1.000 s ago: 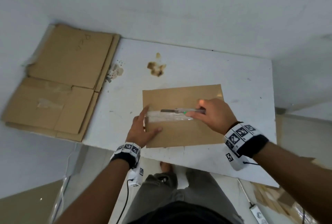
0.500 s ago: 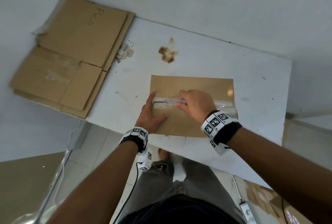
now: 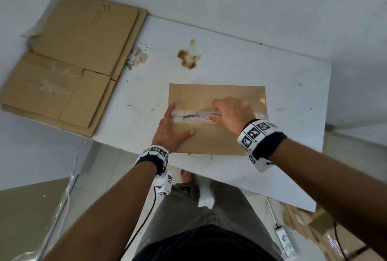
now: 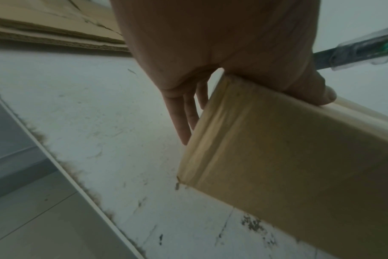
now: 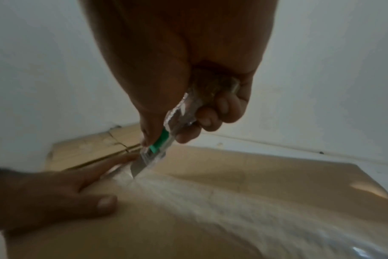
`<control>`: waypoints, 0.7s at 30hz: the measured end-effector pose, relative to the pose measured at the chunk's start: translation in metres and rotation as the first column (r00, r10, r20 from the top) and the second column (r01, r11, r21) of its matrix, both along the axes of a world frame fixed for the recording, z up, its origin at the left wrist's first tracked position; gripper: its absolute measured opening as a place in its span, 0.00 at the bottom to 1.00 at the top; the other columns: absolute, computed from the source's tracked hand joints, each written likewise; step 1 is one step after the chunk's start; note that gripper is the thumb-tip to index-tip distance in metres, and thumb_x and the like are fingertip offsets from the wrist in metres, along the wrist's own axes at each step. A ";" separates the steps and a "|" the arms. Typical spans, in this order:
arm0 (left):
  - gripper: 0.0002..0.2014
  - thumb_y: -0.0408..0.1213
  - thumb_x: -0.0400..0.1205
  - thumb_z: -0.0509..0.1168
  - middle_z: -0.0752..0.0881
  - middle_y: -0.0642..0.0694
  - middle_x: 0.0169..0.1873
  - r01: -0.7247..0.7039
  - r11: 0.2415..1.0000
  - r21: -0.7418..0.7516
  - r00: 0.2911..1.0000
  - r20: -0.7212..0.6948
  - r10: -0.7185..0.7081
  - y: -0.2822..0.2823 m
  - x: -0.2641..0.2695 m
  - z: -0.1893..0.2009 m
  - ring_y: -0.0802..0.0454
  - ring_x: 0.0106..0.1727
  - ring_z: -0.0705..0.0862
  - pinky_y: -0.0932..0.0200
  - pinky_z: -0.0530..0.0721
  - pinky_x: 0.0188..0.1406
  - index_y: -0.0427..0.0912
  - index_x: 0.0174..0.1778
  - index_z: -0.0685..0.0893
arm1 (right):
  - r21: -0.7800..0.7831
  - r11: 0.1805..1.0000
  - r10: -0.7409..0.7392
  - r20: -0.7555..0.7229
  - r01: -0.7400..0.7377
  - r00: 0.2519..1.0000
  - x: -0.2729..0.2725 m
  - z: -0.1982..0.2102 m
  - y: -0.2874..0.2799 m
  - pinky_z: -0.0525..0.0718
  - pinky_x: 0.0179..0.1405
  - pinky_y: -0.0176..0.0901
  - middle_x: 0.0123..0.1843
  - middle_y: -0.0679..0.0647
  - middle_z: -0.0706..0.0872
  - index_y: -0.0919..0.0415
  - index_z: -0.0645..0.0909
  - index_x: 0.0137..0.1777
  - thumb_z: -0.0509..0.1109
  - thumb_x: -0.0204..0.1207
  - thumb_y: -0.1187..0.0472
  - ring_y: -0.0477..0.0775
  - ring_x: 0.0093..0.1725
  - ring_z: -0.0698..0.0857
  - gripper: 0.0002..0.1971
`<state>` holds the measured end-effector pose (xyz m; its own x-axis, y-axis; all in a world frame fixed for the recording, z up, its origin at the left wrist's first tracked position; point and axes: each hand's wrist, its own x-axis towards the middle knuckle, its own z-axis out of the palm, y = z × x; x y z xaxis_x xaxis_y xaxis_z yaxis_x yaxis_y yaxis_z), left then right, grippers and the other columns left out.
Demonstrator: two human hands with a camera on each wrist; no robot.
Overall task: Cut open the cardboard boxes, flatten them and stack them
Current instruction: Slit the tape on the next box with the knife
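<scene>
A shut brown cardboard box (image 3: 217, 95) lies on the white table (image 3: 272, 68), with a strip of clear tape (image 3: 188, 121) along its top seam. My right hand (image 3: 232, 112) grips a utility knife (image 3: 201, 114) with a clear handle and green slider. Its blade points left, and in the right wrist view the knife (image 5: 166, 140) has its tip on the tape. My left hand (image 3: 169, 133) steadies the box's left end. The left wrist view shows its thumb lying on top and its straight fingers (image 4: 184, 112) down the side of the box (image 4: 288, 157).
A stack of flattened cardboard (image 3: 69, 59) lies at the table's far left, overhanging the edge. A brown stain (image 3: 189, 58) marks the table behind the box. On the floor at lower right are a power strip (image 3: 285, 242) and more cardboard (image 3: 310, 225). The wall is close behind.
My right hand has drawn the knife leftward along the taped seam, from the box's right part to its middle, nearer my left hand. The left hand has kept its place on the box.
</scene>
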<state>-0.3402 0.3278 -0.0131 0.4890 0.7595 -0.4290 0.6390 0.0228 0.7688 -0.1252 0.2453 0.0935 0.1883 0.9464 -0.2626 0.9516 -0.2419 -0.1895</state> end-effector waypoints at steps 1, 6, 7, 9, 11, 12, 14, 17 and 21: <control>0.58 0.67 0.65 0.81 0.69 0.46 0.84 0.003 1.000 0.002 1.000 -0.017 -0.003 0.000 0.000 0.000 0.42 0.81 0.73 0.37 0.76 0.78 0.77 0.84 0.48 | 0.001 1.000 0.009 0.022 -0.009 1.000 -0.003 0.003 0.001 0.69 0.29 0.41 0.33 0.45 0.74 0.54 0.76 0.46 0.67 0.83 0.40 0.51 0.33 0.79 0.17; 0.60 0.69 0.65 0.80 0.70 0.46 0.85 0.006 1.000 0.024 0.999 -0.053 -0.005 -0.001 0.002 -0.001 0.42 0.81 0.73 0.38 0.75 0.79 0.74 0.86 0.47 | -0.041 0.999 0.038 0.081 -0.035 0.996 -0.012 0.016 0.008 0.71 0.28 0.43 0.31 0.45 0.71 0.55 0.76 0.48 0.67 0.85 0.45 0.50 0.30 0.76 0.14; 0.59 0.69 0.66 0.80 0.69 0.46 0.85 0.008 1.000 0.026 0.998 -0.057 -0.007 -0.001 0.002 -0.002 0.42 0.82 0.73 0.38 0.75 0.79 0.74 0.86 0.47 | -0.058 0.997 0.056 0.075 -0.051 0.996 -0.009 0.018 0.010 0.72 0.30 0.44 0.32 0.46 0.72 0.56 0.75 0.47 0.66 0.86 0.46 0.50 0.31 0.76 0.14; 0.58 0.67 0.69 0.79 0.69 0.45 0.84 0.004 0.999 0.038 0.998 -0.056 -0.002 -0.003 0.002 -0.001 0.41 0.80 0.73 0.40 0.75 0.77 0.73 0.87 0.46 | -0.087 0.989 0.128 0.085 -0.121 0.988 -0.006 0.022 0.014 0.70 0.29 0.43 0.34 0.48 0.76 0.57 0.76 0.48 0.65 0.87 0.50 0.51 0.31 0.76 0.11; 0.56 0.64 0.72 0.79 0.69 0.42 0.82 -0.007 0.999 0.053 0.999 -0.052 0.010 -0.007 0.003 -0.002 0.40 0.79 0.74 0.43 0.75 0.74 0.70 0.88 0.47 | -0.094 0.976 0.206 0.081 -0.198 0.975 -0.008 0.022 0.017 0.70 0.28 0.42 0.38 0.50 0.83 0.58 0.81 0.56 0.64 0.88 0.55 0.52 0.31 0.79 0.08; 0.55 0.62 0.73 0.79 0.68 0.41 0.81 -0.014 0.998 0.060 0.999 -0.045 0.017 -0.010 0.003 -0.002 0.39 0.78 0.74 0.43 0.75 0.73 0.68 0.88 0.49 | -0.102 0.970 0.229 0.074 -0.221 0.971 -0.009 0.022 0.019 0.72 0.28 0.42 0.39 0.50 0.85 0.57 0.83 0.58 0.63 0.88 0.57 0.52 0.32 0.81 0.08; 0.52 0.61 0.75 0.78 0.68 0.40 0.80 -0.038 0.996 0.076 0.999 -0.021 0.040 -0.016 0.003 -0.004 0.39 0.77 0.75 0.42 0.77 0.73 0.66 0.88 0.51 | -0.114 0.967 0.234 0.053 -0.227 0.971 -0.007 0.022 0.024 0.79 0.33 0.44 0.42 0.51 0.87 0.55 0.85 0.57 0.63 0.88 0.54 0.56 0.36 0.84 0.10; 0.51 0.63 0.74 0.77 0.70 0.42 0.80 -0.059 0.992 0.115 0.998 -0.017 0.061 -0.019 0.003 -0.009 0.41 0.76 0.77 0.45 0.78 0.70 0.67 0.88 0.52 | -0.090 0.973 0.215 0.027 -0.212 0.976 -0.003 0.021 0.029 0.80 0.39 0.46 0.47 0.53 0.89 0.53 0.87 0.58 0.63 0.88 0.51 0.60 0.43 0.87 0.12; 0.52 0.63 0.73 0.78 0.70 0.45 0.80 -0.081 0.988 0.134 0.996 -0.016 0.084 -0.018 0.003 -0.016 0.45 0.77 0.76 0.51 0.76 0.69 0.67 0.88 0.54 | -0.068 0.983 0.170 -0.036 -0.172 0.985 -0.001 0.017 0.028 0.85 0.45 0.50 0.53 0.53 0.91 0.47 0.87 0.63 0.63 0.87 0.52 0.62 0.48 0.89 0.13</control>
